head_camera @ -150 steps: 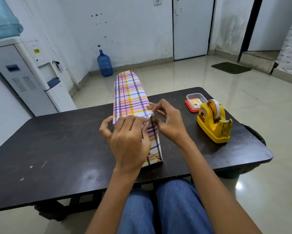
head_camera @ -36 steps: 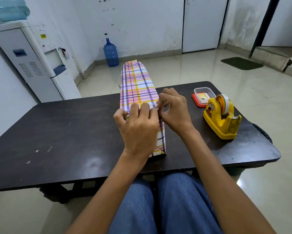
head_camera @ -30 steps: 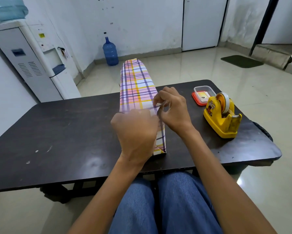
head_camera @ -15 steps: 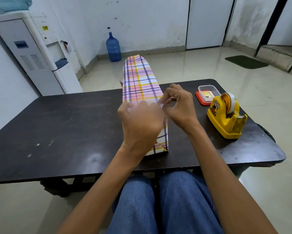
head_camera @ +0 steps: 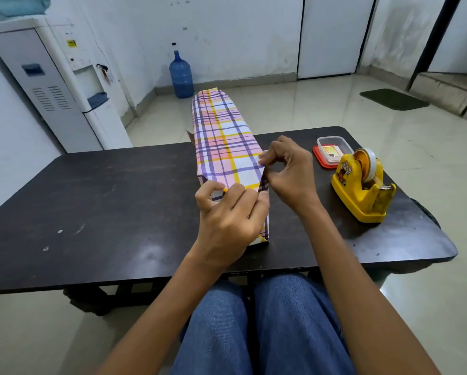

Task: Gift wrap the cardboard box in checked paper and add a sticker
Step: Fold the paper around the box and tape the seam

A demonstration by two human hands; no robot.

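Pinching creased checked paper (head_camera: pixel 224 147), left hand (head_camera: pixel 229 220) and right hand (head_camera: pixel 291 177) hold its corners.

Checked-paper-wrapped box (head_camera: pixel 224 142) lying on table (head_camera: pixel 105 201), left hand (head_camera: pixel 231 220) pinching its near end flap, right hand (head_camera: pixel 290 171) pinching its right corner, tape dispenser (head_camera: pixel 362 190) well right of box.

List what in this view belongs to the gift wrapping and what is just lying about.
Belongs to the job: checked paper, pinched by the left hand and the right hand; yellow tape dispenser; small clear tub, possibly holding stickers; dark table under it all.
Just lying about: water dispenser; blue water bottle on the floor; dark floor mat.
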